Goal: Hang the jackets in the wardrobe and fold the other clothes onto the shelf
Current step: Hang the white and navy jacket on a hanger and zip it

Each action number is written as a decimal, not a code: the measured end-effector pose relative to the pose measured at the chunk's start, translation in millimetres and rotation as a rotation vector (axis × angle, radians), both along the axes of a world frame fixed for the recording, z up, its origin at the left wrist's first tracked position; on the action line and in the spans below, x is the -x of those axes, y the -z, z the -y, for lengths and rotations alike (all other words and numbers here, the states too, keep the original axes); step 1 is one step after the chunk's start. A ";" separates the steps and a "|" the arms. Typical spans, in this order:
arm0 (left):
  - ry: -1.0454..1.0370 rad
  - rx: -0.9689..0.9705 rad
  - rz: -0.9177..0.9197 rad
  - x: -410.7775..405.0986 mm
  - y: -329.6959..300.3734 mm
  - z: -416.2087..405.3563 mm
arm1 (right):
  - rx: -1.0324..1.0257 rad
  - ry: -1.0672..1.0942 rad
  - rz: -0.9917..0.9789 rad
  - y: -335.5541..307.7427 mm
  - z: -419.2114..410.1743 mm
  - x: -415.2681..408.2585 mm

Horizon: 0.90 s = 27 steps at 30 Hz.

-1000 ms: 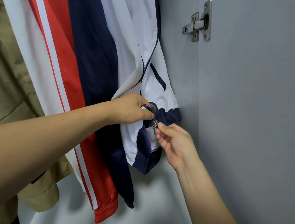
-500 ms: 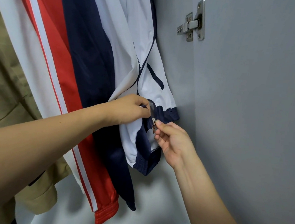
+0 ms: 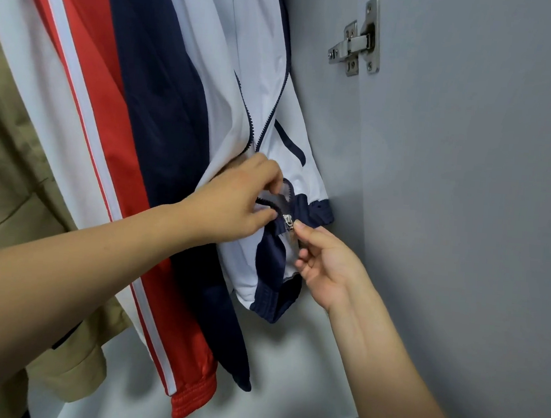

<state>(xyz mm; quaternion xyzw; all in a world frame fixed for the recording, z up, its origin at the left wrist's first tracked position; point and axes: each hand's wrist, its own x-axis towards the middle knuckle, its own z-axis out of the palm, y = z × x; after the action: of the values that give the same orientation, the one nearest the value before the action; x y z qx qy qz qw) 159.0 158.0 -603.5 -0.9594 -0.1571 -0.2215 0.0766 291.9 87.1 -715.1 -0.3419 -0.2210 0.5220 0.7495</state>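
Note:
A red, white and navy track jacket (image 3: 162, 127) hangs inside the wardrobe, its front zip undone. My left hand (image 3: 235, 202) pinches the left zip edge near the navy hem. My right hand (image 3: 325, 265) holds the right hem, thumb and forefinger at the small silver zip slider (image 3: 288, 223). The two zip ends meet between my hands. A khaki jacket (image 3: 8, 188) hangs to the left, partly behind my left arm. The hangers and rail are out of view.
The grey wardrobe side wall (image 3: 324, 120) is just behind the jacket. The open grey door (image 3: 480, 225) fills the right side, with a metal hinge (image 3: 357, 47) near the top. A white wardrobe floor (image 3: 286, 391) lies below the hems.
My left hand has shifted its fingers on the zip edge, now spread more loosely. My right hand stays at the slider. The view has drifted slightly.

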 end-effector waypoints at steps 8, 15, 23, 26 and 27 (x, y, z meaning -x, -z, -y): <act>0.046 -0.227 -0.170 11.7 12.2 6.4 | 0.002 -0.057 0.067 -4.5 3.2 -8.6; 0.008 -0.346 -0.030 12.0 19.1 11.5 | -0.079 -0.116 0.166 -5.9 7.9 -10.1; 0.189 -0.556 -0.094 9.6 21.5 13.9 | -0.056 -0.174 0.097 -6.4 10.0 -11.3; 0.210 -0.555 -0.121 8.6 21.2 14.0 | -0.052 -0.186 0.091 -4.1 8.5 -13.8; 0.215 -0.541 -0.126 8.3 21.3 14.2 | -0.046 -0.186 0.091 -3.4 7.9 -13.8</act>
<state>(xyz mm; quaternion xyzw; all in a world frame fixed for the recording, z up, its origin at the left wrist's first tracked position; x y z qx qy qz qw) 150.7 143.8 -624.8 -0.9271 0.0153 -0.2024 0.3150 305.7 79.2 -711.7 -0.3261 -0.2975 0.5682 0.6945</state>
